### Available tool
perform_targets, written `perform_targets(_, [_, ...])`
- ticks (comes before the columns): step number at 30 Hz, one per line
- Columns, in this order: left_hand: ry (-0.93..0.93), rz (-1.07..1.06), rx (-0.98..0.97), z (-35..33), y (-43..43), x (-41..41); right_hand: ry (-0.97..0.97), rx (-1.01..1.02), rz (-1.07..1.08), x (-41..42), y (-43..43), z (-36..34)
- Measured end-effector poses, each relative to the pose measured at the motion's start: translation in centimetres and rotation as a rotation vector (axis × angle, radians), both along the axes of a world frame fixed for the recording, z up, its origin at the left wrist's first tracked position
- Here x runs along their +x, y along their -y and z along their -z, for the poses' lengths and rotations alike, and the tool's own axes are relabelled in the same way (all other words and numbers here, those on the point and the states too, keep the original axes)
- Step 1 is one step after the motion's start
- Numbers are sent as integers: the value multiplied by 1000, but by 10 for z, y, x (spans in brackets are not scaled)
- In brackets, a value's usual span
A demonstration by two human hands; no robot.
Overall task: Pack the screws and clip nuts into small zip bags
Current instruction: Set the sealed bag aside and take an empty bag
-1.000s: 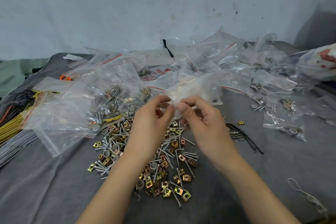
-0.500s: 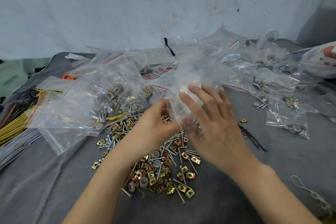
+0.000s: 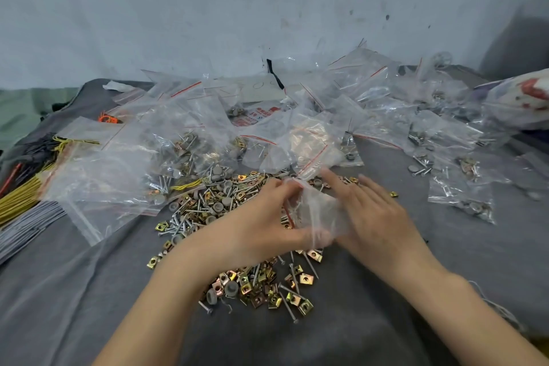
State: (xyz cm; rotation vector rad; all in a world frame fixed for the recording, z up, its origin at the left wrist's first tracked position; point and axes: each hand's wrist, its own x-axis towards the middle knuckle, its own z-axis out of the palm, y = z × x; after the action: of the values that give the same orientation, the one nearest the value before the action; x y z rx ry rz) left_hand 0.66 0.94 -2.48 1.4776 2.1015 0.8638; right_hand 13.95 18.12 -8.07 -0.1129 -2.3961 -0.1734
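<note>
Bag (image 3: pixel 319 211) lower; gry cloth (image 3: pixel 490 264), wht wall (image 3: pixel 267 9)

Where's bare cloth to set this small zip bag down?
Bare grey cloth lies near-left, between the grey cables and the screw and clip nut pile; also right, in front of the filled bags. The back is crowded with zip bags. The left hand grips the small zip bag.

two hands, the left hand (image 3: pixel 261 227) and the right hand (image 3: pixel 378 217), one small zip bag (image 3: pixel 316 211) between them, screws (image 3: pixel 190 218) and clip nuts (image 3: pixel 306 279) too many to count, well over a dozen other bags (image 3: pixel 98 169), one yellow wire bundle (image 3: pixel 17 202), one grey bundle (image 3: pixel 26 227).
</note>
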Motion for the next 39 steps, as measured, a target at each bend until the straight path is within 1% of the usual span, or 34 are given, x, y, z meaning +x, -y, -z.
perform_targets(3, [-29,-67,10,-1,3,-7,-12,-47,112,8,-15,5])
perform_targets(7, [37,-40,-51,0,6,-9,-27,-83,157,21,-37,5])
perform_targets(9, [28,-35,-49,3,4,-7,0,-103,183,23,-41,5])
perform_targets(11, [24,-77,-4,5,1,-4,45,-125,188,23,-41,6])
perform_targets(15, [115,-174,111,6,-8,3,79,-210,180,24,-32,5])
perform_targets(17, [130,-155,123,6,-14,10,135,-167,187,22,-23,6])
perform_targets(20, [180,-65,139,8,-22,21,138,-145,77,18,-7,2])
perform_targets(23, [232,-41,74,11,-26,26,83,-141,-63,12,5,-6])
perform_targets(26, [226,-27,31,11,-24,28,88,-157,-134,10,8,-9])
perform_targets(29, [232,-1,51,11,-23,30,54,-230,-147,8,9,-9])
perform_targets(31, [204,9,66,12,-23,30,50,-283,-135,7,10,-8])
perform_targets(34, [194,17,82,9,-13,19,19,-260,-72,4,10,-5])
perform_targets(36, [199,-43,82,3,-1,4,0,-255,-24,3,8,-3])
perform_targets(37, [174,-107,92,1,7,-5,2,-266,-4,2,6,-2])
perform_targets(38, [118,-200,104,1,15,-15,10,-285,15,1,5,0])
perform_targets(39, [20,-322,102,3,23,-24,22,-306,31,-1,4,1])
